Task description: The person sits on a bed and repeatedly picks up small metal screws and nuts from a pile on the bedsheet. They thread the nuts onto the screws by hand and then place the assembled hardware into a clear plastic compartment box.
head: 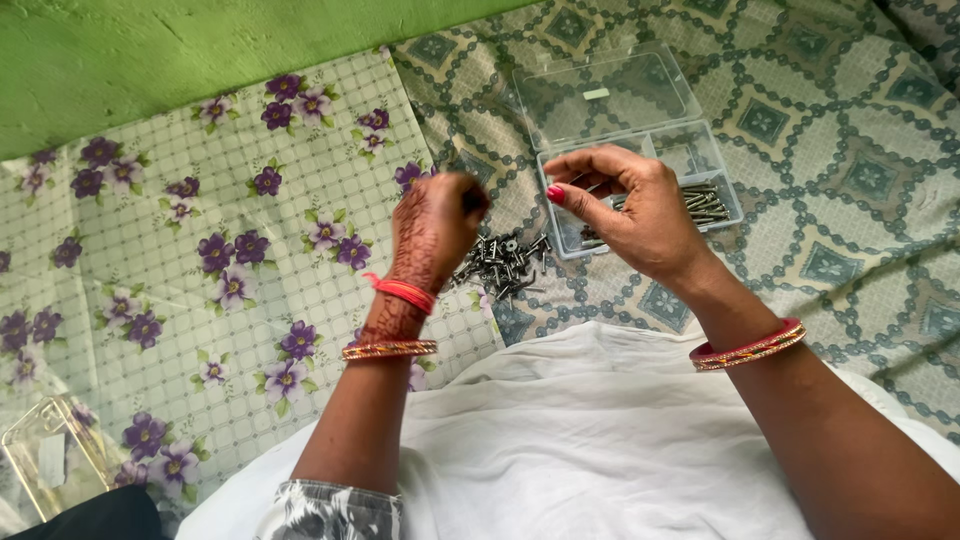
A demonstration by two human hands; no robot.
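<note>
Purple-flower sheet (200,250) at left, green wall (150,50), small clear case (50,460) btm-left

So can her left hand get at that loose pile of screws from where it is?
Probably yes: the left hand hovers just beside the screw pile, and nothing visible lies between them.
</note>
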